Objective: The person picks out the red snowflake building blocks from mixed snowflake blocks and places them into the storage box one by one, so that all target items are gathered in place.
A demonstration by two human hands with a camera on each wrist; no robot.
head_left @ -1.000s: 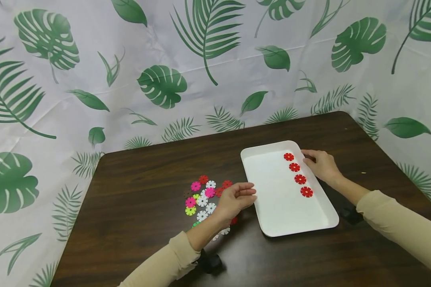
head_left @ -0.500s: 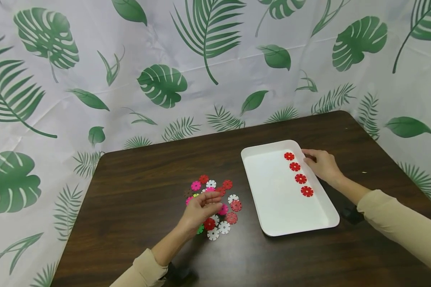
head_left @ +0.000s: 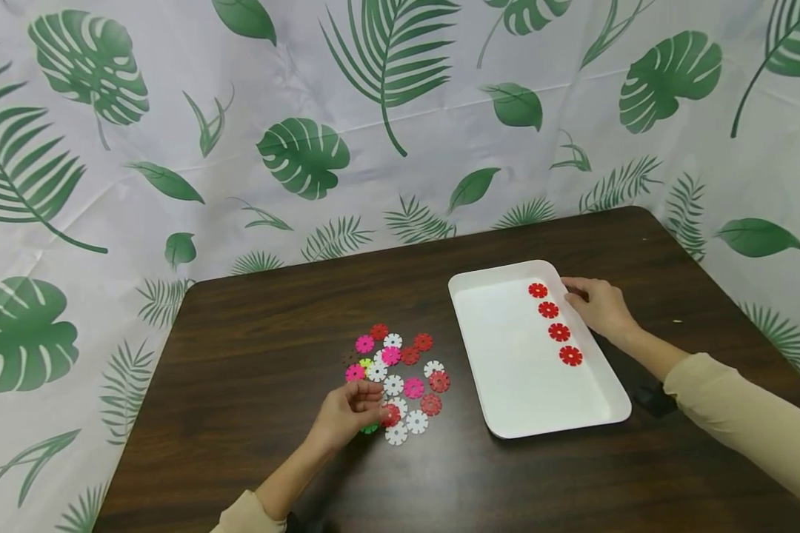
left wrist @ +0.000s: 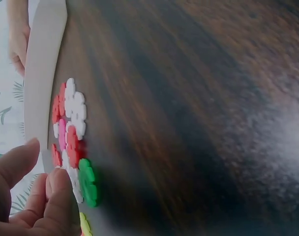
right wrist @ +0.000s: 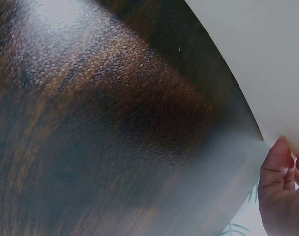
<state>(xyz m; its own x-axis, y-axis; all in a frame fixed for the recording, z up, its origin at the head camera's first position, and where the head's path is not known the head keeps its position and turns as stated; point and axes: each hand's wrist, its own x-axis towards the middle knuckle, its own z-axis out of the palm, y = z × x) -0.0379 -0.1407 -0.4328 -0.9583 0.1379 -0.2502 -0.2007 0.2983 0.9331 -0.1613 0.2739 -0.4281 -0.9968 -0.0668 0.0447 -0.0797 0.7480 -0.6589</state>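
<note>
White rectangular tray [head_left: 507,337], right of frame centre, slightly skewed, right hand [head_left: 598,307] touching its right rim. Inside, along right side: four red notched discs [head_left: 559,332], flat, one column, apart. Lower centre: loose scatter of notched discs [head_left: 414,388], red, pink, white, yellow, green, some overlapping; left hand [head_left: 340,416] fingertips beside a red one.

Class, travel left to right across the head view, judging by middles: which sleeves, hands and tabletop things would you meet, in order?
Left sleeve, left hand, loose disc cluster, tray with four red discs inside, right hand, right sleeve.
</note>
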